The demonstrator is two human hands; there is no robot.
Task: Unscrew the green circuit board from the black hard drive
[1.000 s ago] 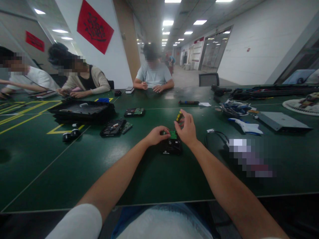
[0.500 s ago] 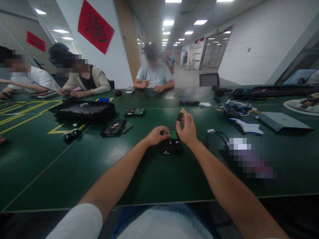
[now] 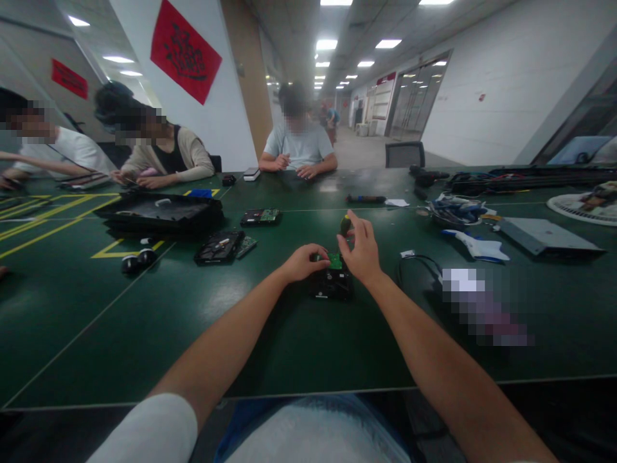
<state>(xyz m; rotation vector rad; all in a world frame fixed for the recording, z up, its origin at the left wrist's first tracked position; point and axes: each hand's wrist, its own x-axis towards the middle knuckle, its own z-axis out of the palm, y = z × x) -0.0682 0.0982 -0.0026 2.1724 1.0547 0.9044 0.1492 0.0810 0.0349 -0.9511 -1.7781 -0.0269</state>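
Observation:
A black hard drive [image 3: 332, 285] with a green circuit board [image 3: 334, 260] at its far end lies on the green table in front of me. My left hand [image 3: 308, 260] is at the board's left edge, its fingers curled and closed on the drive. Over the right side stands my right hand [image 3: 359, 249], fingers bent around a screwdriver [image 3: 345, 224] with a black and yellow handle. The screwdriver is roughly upright; its tip is hidden behind the fingers.
To the left lie another hard drive [image 3: 219, 247], a loose circuit board [image 3: 247, 246] and a black tray [image 3: 161, 212]. A third drive [image 3: 261, 217] lies farther back. At right are a grey metal box [image 3: 549, 235] and a blue-white glove-like item [image 3: 476, 245]. Several people sit around the table.
My right hand and the screwdriver handle have shifted slightly left, and the handle has turned a little. My left hand and the hard drive stay in place.

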